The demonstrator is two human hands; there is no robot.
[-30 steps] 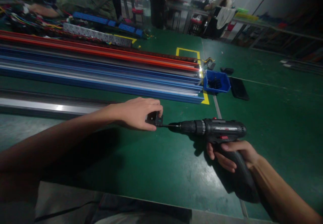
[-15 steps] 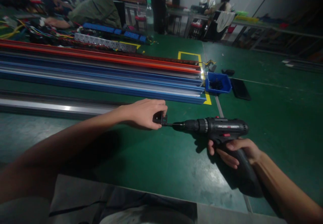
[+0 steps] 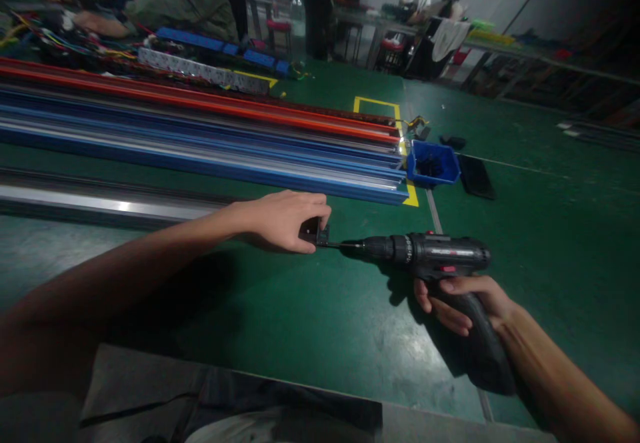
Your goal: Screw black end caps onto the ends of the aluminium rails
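Note:
My right hand (image 3: 470,300) wraps round the grip of a black cordless drill (image 3: 440,255), which points left with its slim bit level above the table. The bit's tip meets a small black end piece (image 3: 323,234) at the end of a long metal profile (image 3: 125,204). Closed over that end is my left hand (image 3: 287,222), with thumb and fingers on either side of the black piece. The hand and forearm cover part of the profile, so how the piece joins it is hidden.
Long red and blue profiles (image 3: 250,153) lie behind my hands on the green table (image 3: 310,323). A blue bin (image 3: 434,163) with small dark parts and a dark flat tablet-like object (image 3: 477,176) stand to their right. Wiring and a person's arm (image 3: 103,24) are at the back left.
The view has shifted slightly. Both hands, the drill and the black end piece keep nearly the same arrangement, with the bit still at the piece.

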